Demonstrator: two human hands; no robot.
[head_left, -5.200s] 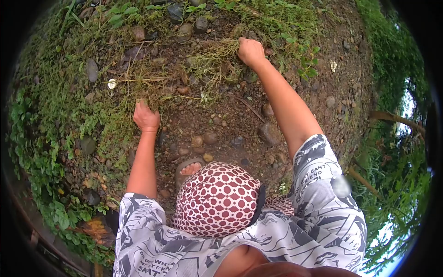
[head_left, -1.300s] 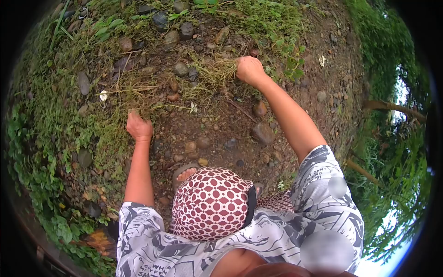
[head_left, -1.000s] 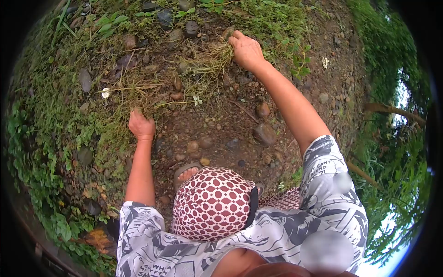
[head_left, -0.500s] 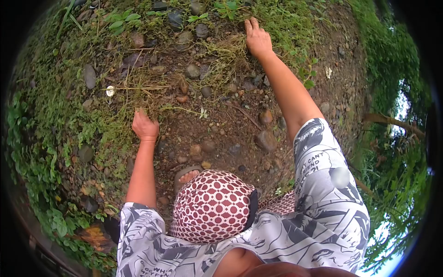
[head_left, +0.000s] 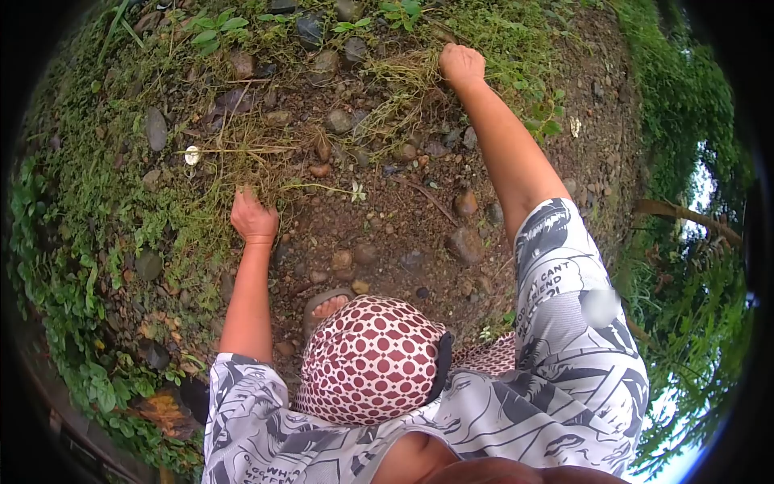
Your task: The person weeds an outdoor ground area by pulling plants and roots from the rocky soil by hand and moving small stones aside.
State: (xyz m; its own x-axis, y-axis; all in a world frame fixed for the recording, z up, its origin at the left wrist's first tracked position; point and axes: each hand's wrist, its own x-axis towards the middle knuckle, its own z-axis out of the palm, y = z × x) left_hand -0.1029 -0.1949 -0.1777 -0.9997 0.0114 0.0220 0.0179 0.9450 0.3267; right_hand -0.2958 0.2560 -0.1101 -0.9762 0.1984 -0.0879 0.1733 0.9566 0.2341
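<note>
My left hand is closed on a clump of pulled weeds with dry, stringy stems; the fingertips are partly hidden in it. Farther out on the right, my right hand has its fingers curled into low green weeds growing on the soil. Its fingertips are hidden among the stems. Just left of that hand lies a tangled heap of yellowish uprooted weeds. One thin stem with a pale leafy tip stretches from the left clump across the bare soil.
Stones lie scattered about, among them a brown one and a flat grey one. A small white object is near the left clump. My sandalled foot and patterned knee are close in. Bushes border the right.
My right hand has drawn slightly back toward me and its fingers, stretched out before, are now curled in the weeds. My left hand stays almost still on its clump.
</note>
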